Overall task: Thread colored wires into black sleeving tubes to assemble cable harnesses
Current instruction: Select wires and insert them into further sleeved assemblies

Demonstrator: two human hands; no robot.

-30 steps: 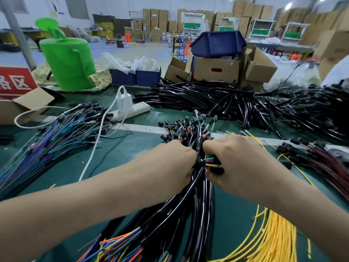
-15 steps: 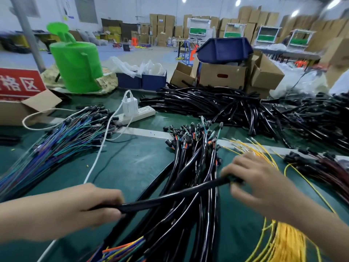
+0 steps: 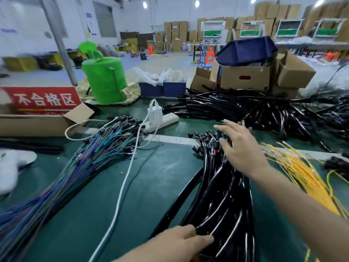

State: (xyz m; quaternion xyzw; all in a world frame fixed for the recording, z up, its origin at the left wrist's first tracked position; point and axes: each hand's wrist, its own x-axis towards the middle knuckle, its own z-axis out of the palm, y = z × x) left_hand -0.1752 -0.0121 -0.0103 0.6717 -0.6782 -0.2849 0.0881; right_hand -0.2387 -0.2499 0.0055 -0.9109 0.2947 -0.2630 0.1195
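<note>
Black sleeving tubes (image 3: pixel 217 108) lie heaped on the table's (image 3: pixel 151 186) far side, long axes roughly left-right, just beyond the right hand (image 3: pixel 239 150), its grip spread apart and empty over the sleeved bundle (image 3: pixel 222 195); the left hand (image 3: pixel 181 241) rests straight-fingered on the bundle's near end, farther off.

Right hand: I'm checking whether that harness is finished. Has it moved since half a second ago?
Yes. The right hand went forward, fingers now past the pale table strip, open over the harness bundle.

Sleeved black harnesses (image 3: pixel 222 195) bundled on green table (image 3: pixel 151 186)
</note>
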